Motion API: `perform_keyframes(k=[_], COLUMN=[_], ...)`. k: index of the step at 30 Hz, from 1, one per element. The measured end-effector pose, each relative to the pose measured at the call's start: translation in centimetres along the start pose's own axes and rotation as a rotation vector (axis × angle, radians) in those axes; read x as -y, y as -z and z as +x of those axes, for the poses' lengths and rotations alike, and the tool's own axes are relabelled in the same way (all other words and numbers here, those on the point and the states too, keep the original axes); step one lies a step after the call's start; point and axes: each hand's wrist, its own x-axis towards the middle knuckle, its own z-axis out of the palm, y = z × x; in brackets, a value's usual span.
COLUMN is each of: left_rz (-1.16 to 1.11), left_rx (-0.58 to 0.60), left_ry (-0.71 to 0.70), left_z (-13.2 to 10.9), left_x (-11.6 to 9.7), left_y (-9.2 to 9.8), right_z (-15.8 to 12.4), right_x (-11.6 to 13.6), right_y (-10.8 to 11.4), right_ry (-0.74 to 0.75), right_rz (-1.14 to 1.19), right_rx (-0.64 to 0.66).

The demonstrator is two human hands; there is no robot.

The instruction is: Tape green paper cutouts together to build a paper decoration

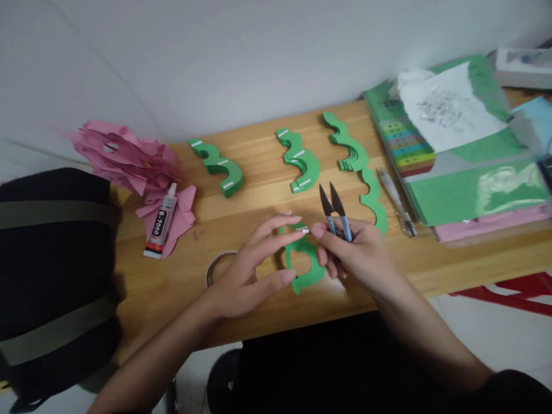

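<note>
My right hand (345,250) is closed around a pair of thread snips (345,228) with blue handles, its dark blades spread and pointing away from me. Between its thumb tip and my left index fingertip sits a small white strip (306,231); which hand bears it I cannot tell. My left hand (254,267) has its fingers stretched and apart, over the left side of a scalloped green paper piece (311,277) on the table. Fingers partly hide that piece. Beside my left wrist lies a roll of tape (210,273), partly covered by the hand.
Green scalloped stacks (233,179), (313,167) bear white strips; more green pieces (356,152) lie to their right. A glue tube (160,224) rests on pink paper (186,201). A pen (395,198), green paper packs (457,190) and a black bag (56,241) flank the wooden table (259,207).
</note>
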Motion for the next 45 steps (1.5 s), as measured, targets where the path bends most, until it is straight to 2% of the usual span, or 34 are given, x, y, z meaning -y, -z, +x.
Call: perform_keyframes(k=[4, 8, 10, 13, 16, 23, 27, 45], left_rz=[0.152, 0.598, 0.724, 0.751, 0.800, 0.896, 0.872, 0.953], left_rx=[0.004, -0.059, 0.006, 0.166, 0.230, 0.235, 0.245, 0.299], left_ry=[-0.067, -0.176, -0.207, -0.239, -0.229, -0.269, -0.235, -0.200], left_z=[-0.1, -0.3, -0.4, -0.5, -0.7, -0.6, -0.3, 0.5], left_x=[-0.4, -0.7, -0.6, -0.3, 0.1, 0.2, -0.1, -1.3], left_y=[-0.8, -2.2, -2.8, -3.4, -3.7, -3.9, -3.7, -3.5], right_z=[-1.1, -2.1, -2.4, -2.5, -2.4, -1.9, -1.8, -1.8], right_x=[-0.1, -0.7, -1.3, -2.4, -3.5, -3.8, -3.4, -3.4], right_y=[0.3, 1.7, 2.4, 2.9, 2.7, 2.2, 2.3, 3.0], right_ry=[0.054, 0.039, 0.002, -0.049, -0.052, -0.058, -0.078, -0.119], right_rz=[0.009, -0.079, -0.144, -0.225, -0.279, -0.385, -0.409, -0.290], right_rx=[-0.028, -0.052, -0.065, -0.042, -0.025, -0.040, -0.027, 0.042])
